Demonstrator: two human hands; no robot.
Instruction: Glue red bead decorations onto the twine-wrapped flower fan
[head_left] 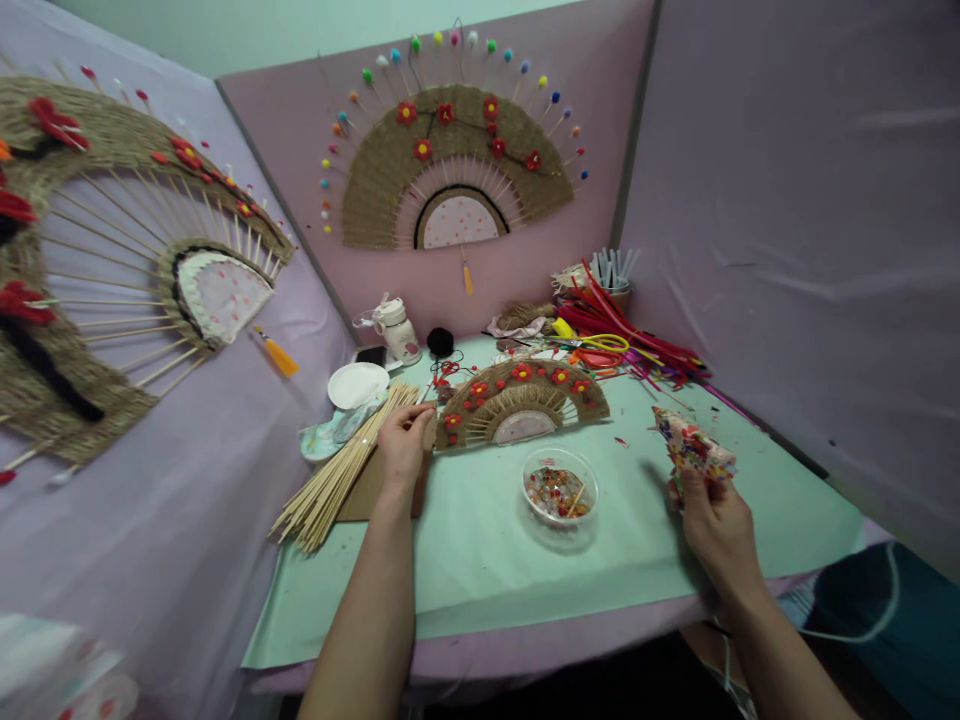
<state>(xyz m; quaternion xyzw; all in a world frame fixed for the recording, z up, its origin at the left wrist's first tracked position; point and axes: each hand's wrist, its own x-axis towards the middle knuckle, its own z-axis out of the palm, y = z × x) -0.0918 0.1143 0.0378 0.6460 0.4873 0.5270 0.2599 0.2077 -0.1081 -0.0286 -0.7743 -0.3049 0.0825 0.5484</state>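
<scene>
My left hand (403, 447) is closed in a pinch at the left end of a small woven fan (536, 378). Whether its fingertips hold the fan's edge or something small is unclear. Red flowers with yellow centres run along the fan's band, above a pale spotted half-round. Off to the right, my right hand (712, 520) grips a crumpled, colourfully patterned piece (694, 448), cloth or paper, raised over the table. Between my hands sits a clear plastic bowl (559, 492) with red and amber beads and a short stick in it.
Thin wooden sticks (345, 470) lie on brown cardboard (360, 506) at left. Behind are a white plate (358, 385), a white bottle (397, 332), black yarn (440, 342) and red pipe cleaners (630, 325). Large fans hang on the back wall (367, 190) and left wall (112, 415).
</scene>
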